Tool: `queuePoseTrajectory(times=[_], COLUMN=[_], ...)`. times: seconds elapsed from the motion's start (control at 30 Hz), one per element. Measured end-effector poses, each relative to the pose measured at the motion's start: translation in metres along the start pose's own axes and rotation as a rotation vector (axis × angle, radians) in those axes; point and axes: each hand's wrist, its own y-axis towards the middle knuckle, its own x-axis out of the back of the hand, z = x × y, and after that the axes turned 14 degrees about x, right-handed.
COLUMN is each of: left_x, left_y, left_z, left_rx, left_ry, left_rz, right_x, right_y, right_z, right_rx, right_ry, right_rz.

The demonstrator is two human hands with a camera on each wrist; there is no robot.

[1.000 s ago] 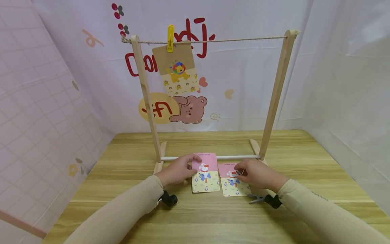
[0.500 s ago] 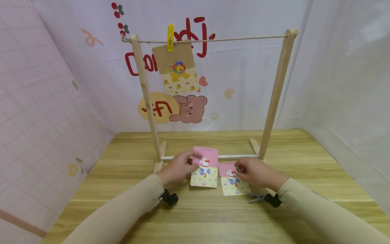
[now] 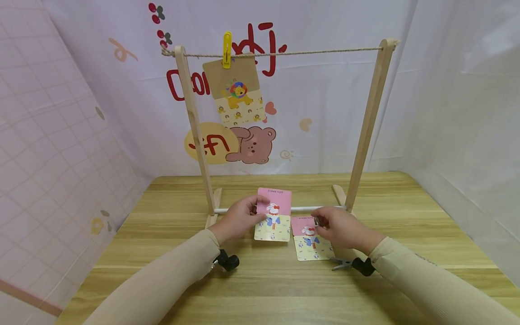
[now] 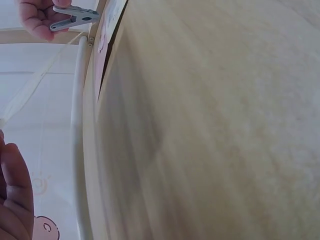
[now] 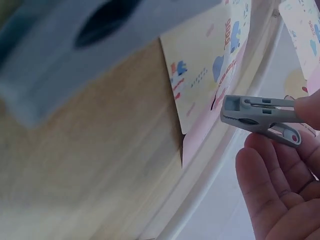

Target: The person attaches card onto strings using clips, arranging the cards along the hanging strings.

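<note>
Low over the table, my left hand (image 3: 239,219) pinches a pink-and-cream card (image 3: 280,229) by its left edge, thumb in front; the card carries a white dog print. In the left wrist view that card (image 4: 31,85) appears as a thin pale sheet. A grey clothes peg (image 5: 260,114) is pinched by its handle ends between the thumb and fingers of my right hand (image 3: 345,229), its jaws closed and holding nothing. Beneath that hand a matching second card (image 3: 310,251) lies on the table. A second grey clothes peg (image 3: 340,263) lies by my right wrist.
Behind the hands stands a wooden frame (image 3: 367,122) with a white crossbar (image 3: 302,209) low down. A rope (image 3: 317,52) spans its top. From it, a yellow peg (image 3: 227,49) hangs a lion card (image 3: 235,92). A printed cloth (image 3: 325,104) backs the table (image 3: 264,289).
My left hand has lifted its card off the table and moved it away from me, toward the crossbar. My right hand has risen slightly with the peg. The second card stays put.
</note>
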Motion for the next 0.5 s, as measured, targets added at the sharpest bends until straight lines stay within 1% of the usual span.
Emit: queuePoseTrajectory(times=[0.17,0.33,0.43,0.5], left_x=[0.001,0.003,0.003,0.003], left_y=[0.002,0.002,0.002,0.002], left_z=[-0.002,-0.006,-0.009,-0.011], left_rx=[-0.009,-0.017,-0.021,-0.027], left_ry=[0.01,0.03,0.017,0.004], left_rz=[-0.025,-0.064,-0.078,-0.084], right_x=[0.0,0.001,0.002,0.003], right_y=[0.0,-0.001,-0.001,-0.001], right_z=[0.001,0.002,0.002,0.003], right_rx=[-0.004,0.014,0.025,0.05], right_ry=[0.024,0.027,0.021,0.022], right_rz=[-0.042,-0.09,-0.122,-0.151])
